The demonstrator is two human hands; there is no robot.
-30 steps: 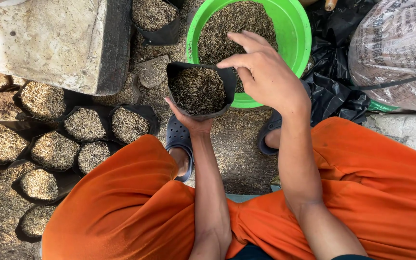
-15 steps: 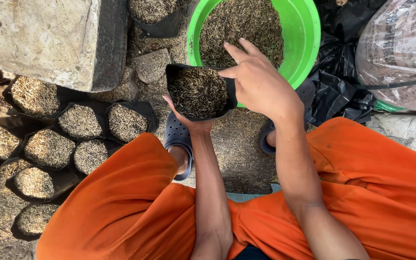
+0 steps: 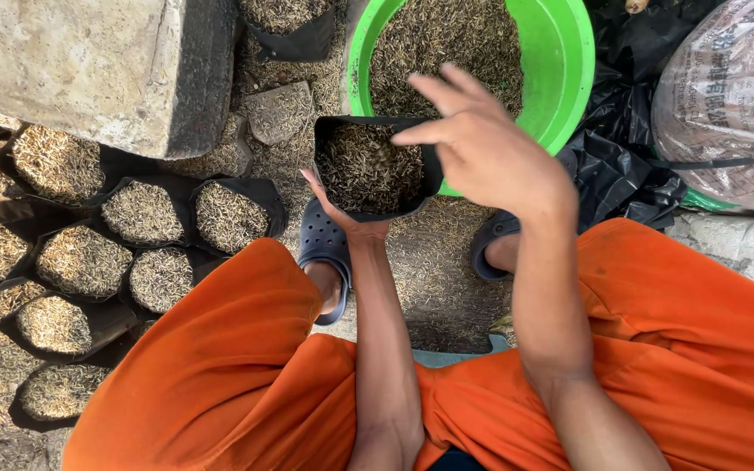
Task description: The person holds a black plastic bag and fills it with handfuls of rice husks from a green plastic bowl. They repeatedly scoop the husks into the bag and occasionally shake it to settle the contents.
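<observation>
My left hand (image 3: 348,218) cups the bottom of a small black grow bag (image 3: 368,166) filled with brown husk mix, holding it up in front of me. My right hand (image 3: 482,144) hovers at the bag's right rim, fingers spread, thumb touching the edge. Just behind the bag sits a bright green basin (image 3: 560,70) heaped with the same husk mix. My orange-clad knees (image 3: 246,349) frame the lower view, and my grey clogs (image 3: 325,253) rest on the husk-strewn ground.
Several filled black grow bags (image 3: 159,214) stand packed together at the left. A concrete block (image 3: 89,70) lies at top left, with another filled bag (image 3: 285,22) beside it. A clear plastic sack (image 3: 730,96) and crumpled black plastic (image 3: 621,166) lie at right.
My right hand has lifted slightly off the bag's rim and spread its fingers. The bag stays in my left hand, about where it was.
</observation>
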